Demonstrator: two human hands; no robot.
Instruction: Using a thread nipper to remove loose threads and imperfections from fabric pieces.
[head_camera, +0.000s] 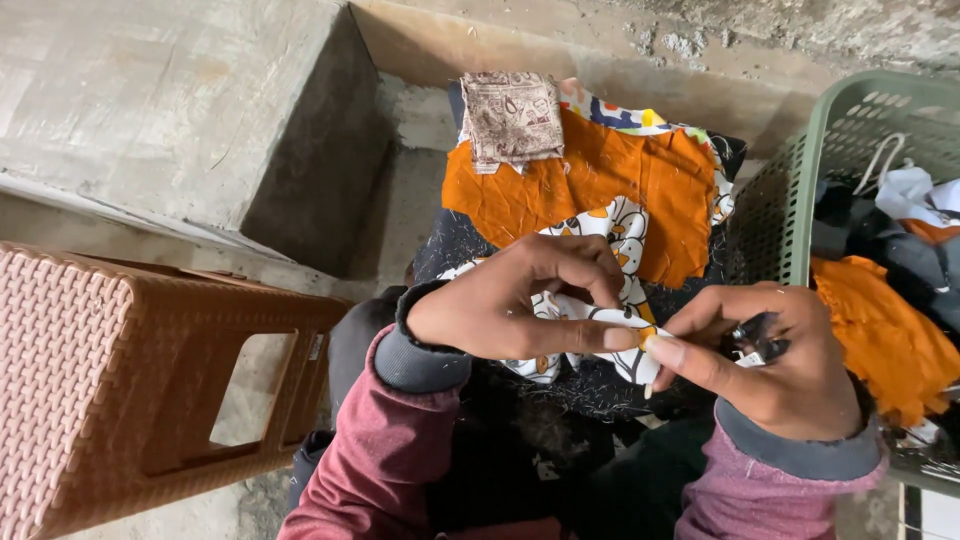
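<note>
Rough concrete flooring and a raised concrete step are forming the background, with a brown woven-pattern plastic stool lying on its side at lower left. Both hands are working over the person's lap, where a stack of fabric pieces is resting on a dark cloth. The left hand is pinching the edge of a white printed fabric piece, its thumb and fingers pressing together on the cloth. The right hand is meeting it fingertip to fingertip, thumb and forefinger closing on the same white edge, while a small dark tool, possibly a clipper, is lying tucked against its palm. An orange fabric piece is sitting beneath the white one, and a small brown printed patch is lying on top at the far end. A green plastic basket is standing just right of the lap, holding orange, white and dark cloth
</note>
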